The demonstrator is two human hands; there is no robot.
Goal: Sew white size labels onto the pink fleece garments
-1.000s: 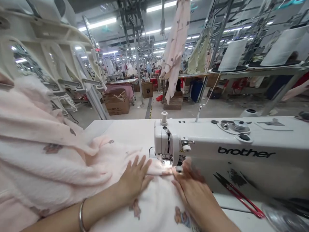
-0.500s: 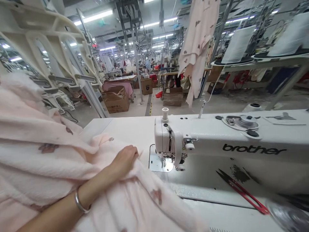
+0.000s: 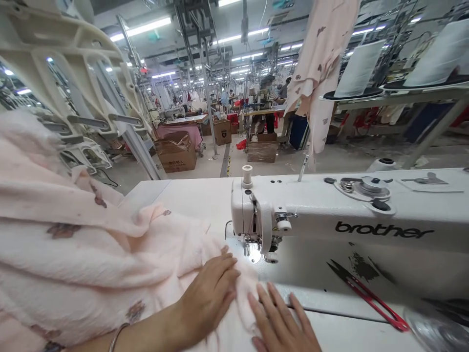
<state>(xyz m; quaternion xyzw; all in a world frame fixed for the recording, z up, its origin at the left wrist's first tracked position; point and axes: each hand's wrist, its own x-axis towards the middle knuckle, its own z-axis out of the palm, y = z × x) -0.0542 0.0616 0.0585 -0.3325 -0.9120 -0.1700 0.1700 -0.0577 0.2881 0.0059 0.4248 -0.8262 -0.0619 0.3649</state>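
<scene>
Pale pink fleece fabric (image 3: 91,264) with small brown prints covers the left of the sewing table and reaches toward the needle area of the white sewing machine (image 3: 311,210). My left hand (image 3: 210,293), with a bracelet at its wrist, grips the fabric just left of and below the presser foot, fingers bent together. Spread out on the fabric's right edge and the machine bed lies my right hand (image 3: 280,320), its fingers apart. A small lamp lights the metal plate (image 3: 254,254) under the needle.
Red-handled thread snips (image 3: 377,300) lie on the machine bed at the right. White thread cones (image 3: 357,71) stand behind the machine. Another pink fabric piece (image 3: 318,63) hangs behind it. Cardboard boxes (image 3: 176,154) are on the floor, and people sit farther back.
My left hand has moved right and down, toward the front of the needle area. My right hand has come into view on the fabric. The hanging piece has swung right.
</scene>
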